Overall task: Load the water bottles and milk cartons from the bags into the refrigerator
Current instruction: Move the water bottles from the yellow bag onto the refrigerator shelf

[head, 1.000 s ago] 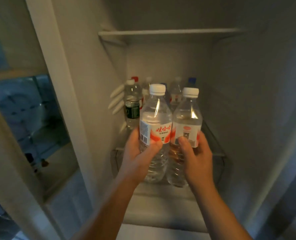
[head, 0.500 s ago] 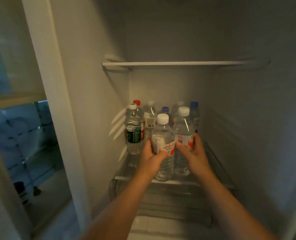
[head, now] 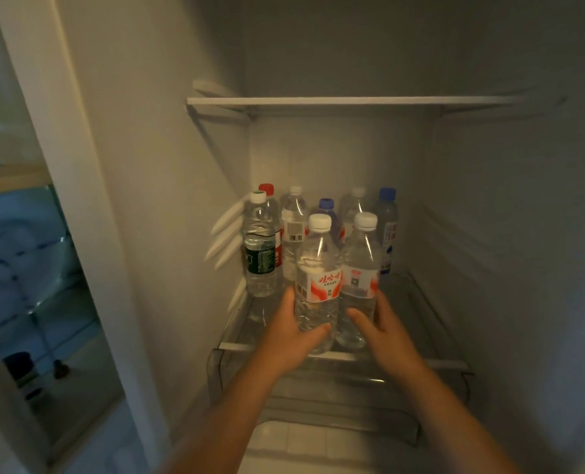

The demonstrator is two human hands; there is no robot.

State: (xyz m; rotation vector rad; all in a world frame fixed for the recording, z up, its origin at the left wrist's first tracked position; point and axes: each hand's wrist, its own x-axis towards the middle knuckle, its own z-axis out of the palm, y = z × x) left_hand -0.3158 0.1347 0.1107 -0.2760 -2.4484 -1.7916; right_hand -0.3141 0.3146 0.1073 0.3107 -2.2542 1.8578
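Left hand [head: 293,331] was wrapped around the lower body of the left bottle [head: 317,285], thumb across its front. Right hand [head: 383,328] gripped the right bottle [head: 359,278] the same way, low down. Both bottles were upright, touching side by side, at the front of the glass shelf [head: 421,302] inside the refrigerator, just in front of the back rows of bottles [head: 294,230] and right of the green-label bottle [head: 260,258]. Couldn't tell if the bases were fully seated on the glass or a hair above it.

Risks, judged from this: the two bottles sat close to the shelf's front edge [head: 236,346], so letting go early or off-level could tip one forward into the clear drawer [head: 352,391] below. Pushing them deeper could knock the rear bottles, which stood tight together and would domino. Low grips on tall, top-heavy bottles gave little control over tilt. No milk cartons or bags were in view.
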